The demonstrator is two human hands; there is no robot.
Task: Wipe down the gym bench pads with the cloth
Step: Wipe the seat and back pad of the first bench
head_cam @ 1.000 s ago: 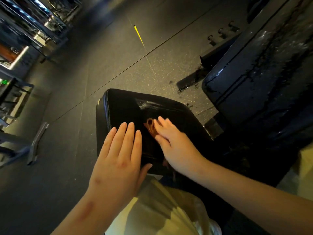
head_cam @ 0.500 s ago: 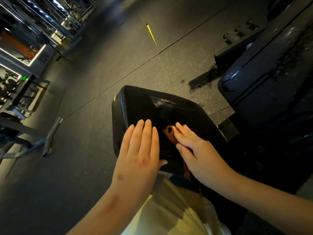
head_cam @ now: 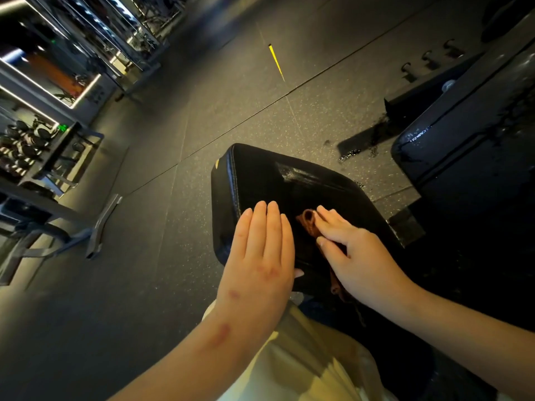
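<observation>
The black padded vinyl seat pad point(head_cam: 289, 180) occupies the centre of the frame. Its top face carries a glossy streak near the far edge.

The left hand point(head_cam: 260, 256) lies palm down on the left portion of the seat pad. Its fingers are straight and pressed together, and its thumb tip shows at the near edge of the pad. It holds nothing.

The right hand point(head_cam: 356, 256) lies palm down on the right-centre portion of the same pad, just beside the left hand and not touching it. Its fingers point(head_cam: 333, 218) are nearly straight and rest on top of the crumpled brown cloth point(head_cam: 308, 224), pressing it against the pad. The thumb extends toward the left hand.

The brown cloth protrudes in a bunched loop past the fingertips. A narrow strip of it shows again below the palm, at the near edge of the pad.

A larger black back pad point(head_cam: 463, 157), at the right of the frame, shows droplets and wet streaks on its surface. It stands apart from the seat pad.

The dark speckled rubber floor point(head_cam: 202, 111) fills the upper centre and carries a short yellow mark point(head_cam: 276, 62). A dumbbell rack point(head_cam: 26, 146) stands at the left edge.

A pale yellow garment point(head_cam: 304, 357) shows at the lower centre, between the two forearms.
</observation>
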